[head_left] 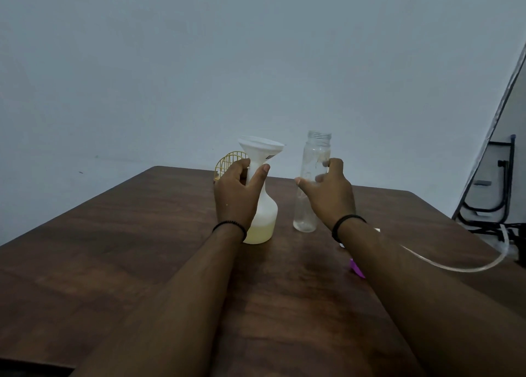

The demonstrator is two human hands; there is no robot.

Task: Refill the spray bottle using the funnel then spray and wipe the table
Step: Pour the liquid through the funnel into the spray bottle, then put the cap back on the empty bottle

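- now your left hand (pixel 236 194) has its fingers clamped on the neck of the spray bottle (pixel 263 214), upright on the worktop (pixel 113 248), funnel (pixel 260 149) in its mouth.
- just right, the clear bottle (pixel 310 177) stands empty.
- your right hand (pixel 327 191) touches it, fingers apart.

Plain pale wall (pixel 199 63), dim light, black frame (pixel 501 183) right.

The white plastic spray bottle (pixel 263 211) is holding yellow liquid; the wood table (pixel 113 248) is looking dark brown and streaky.
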